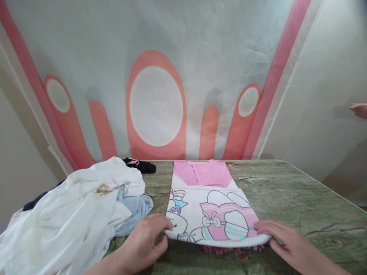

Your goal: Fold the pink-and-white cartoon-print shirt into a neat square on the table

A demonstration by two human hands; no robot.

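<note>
A pink and white shirt [212,206] with cartoon print lies partly folded on the table in front of me, its pink collar part at the far end. My left hand [147,238] pinches the near left corner of its folded edge between thumb and fingers. At the near right corner, my right hand [283,238] grips the same edge with the thumb underneath. The near edge is lifted a little off the tabletop. Beneath it shows a strip of reddish, frilly-looking material that I cannot make out clearly.
To the left, white clothes [71,206] are heaped with a light blue garment [136,210] tucked beside them. A small black garment [142,166] lies behind. The wood-patterned table [286,191] meets a printed backdrop [235,46]. Another person's hand [359,110] appears at the right.
</note>
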